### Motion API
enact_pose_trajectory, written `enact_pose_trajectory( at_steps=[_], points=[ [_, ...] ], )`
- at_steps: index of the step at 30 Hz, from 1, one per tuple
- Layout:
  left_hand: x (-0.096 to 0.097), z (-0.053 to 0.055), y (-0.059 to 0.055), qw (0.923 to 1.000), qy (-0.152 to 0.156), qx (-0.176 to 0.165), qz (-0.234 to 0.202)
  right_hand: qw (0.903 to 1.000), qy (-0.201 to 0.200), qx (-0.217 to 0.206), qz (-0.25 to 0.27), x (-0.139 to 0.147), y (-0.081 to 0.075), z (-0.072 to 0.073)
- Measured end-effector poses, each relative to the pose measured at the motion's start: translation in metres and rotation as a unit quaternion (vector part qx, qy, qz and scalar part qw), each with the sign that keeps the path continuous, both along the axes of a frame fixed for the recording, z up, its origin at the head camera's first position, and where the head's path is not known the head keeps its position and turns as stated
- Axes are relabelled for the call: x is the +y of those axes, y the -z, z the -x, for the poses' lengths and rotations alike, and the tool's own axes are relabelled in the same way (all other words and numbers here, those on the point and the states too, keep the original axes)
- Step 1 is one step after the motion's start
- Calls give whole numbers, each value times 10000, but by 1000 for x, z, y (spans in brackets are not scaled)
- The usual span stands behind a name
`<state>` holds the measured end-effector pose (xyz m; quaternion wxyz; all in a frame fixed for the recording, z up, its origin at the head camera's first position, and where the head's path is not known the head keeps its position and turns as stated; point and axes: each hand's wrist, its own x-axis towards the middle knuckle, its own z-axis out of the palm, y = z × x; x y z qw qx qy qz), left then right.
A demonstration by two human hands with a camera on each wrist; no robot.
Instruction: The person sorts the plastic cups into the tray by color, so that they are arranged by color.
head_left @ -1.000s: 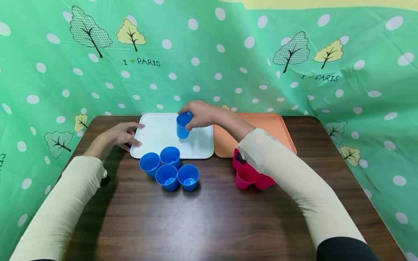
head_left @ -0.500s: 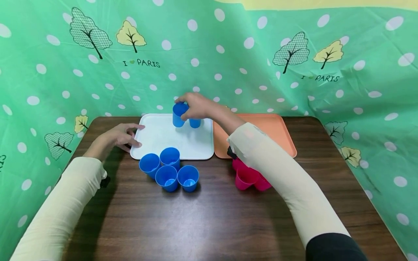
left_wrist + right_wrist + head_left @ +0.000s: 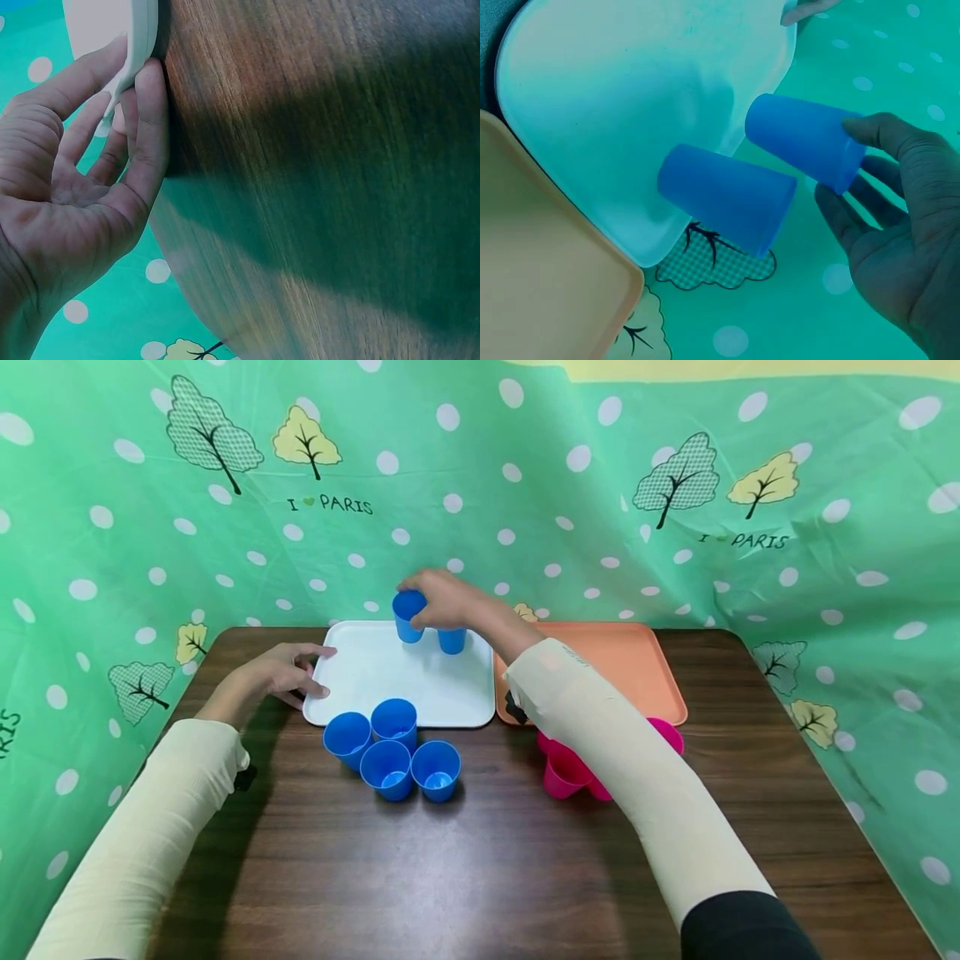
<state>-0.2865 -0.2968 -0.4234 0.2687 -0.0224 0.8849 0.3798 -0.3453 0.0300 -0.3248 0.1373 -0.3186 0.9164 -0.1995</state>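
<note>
In the head view my right hand (image 3: pixel 446 597) pinches a blue plastic cup (image 3: pixel 407 620) near its rim, at the back of the white tray (image 3: pixel 352 681). The right wrist view has this upright cup (image 3: pixel 799 136) between thumb and fingers; whether its base touches the tray I cannot tell. Just right of it a second blue cup (image 3: pixel 724 196) stands on the tray, partly hidden by my hand in the head view. My left hand (image 3: pixel 281 675) holds the tray's left rim, with fingers and thumb around the edge (image 3: pixel 141 49) in the left wrist view.
Several blue cups (image 3: pixel 386 768) stand clustered in front of the white tray. To its right lies an orange tray (image 3: pixel 622 664). Several pink-red cups (image 3: pixel 564 772) are partly hidden under my right forearm. A green polka-dot cloth (image 3: pixel 480 485) hangs behind the wooden table (image 3: pixel 480 877).
My right hand has carried the blue cup back and slightly left over the white tray. The second blue cup behind it has come into sight. My left hand has stayed at the tray's rim.
</note>
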Motion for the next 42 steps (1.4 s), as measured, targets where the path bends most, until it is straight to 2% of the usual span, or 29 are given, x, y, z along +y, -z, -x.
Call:
enact_pose_trajectory(
  at_steps=[7, 21, 26, 42],
  points=[
    [-1, 2, 1, 10000, 5, -10, -45, 10000, -64, 30, -24, -1, 5, 4],
    [-1, 3, 3, 10000, -12, -44, -1, 9994, 44, -30, -347, -6, 16, 3],
    [-2, 3, 3, 10000, -20, -77, -28, 9993, 14, 79, -360, -6, 20, 2],
    [-1, 3, 4, 10000, 34, 10, -33, 9981, 179, 263, -532, -3, 20, -1]
  ],
)
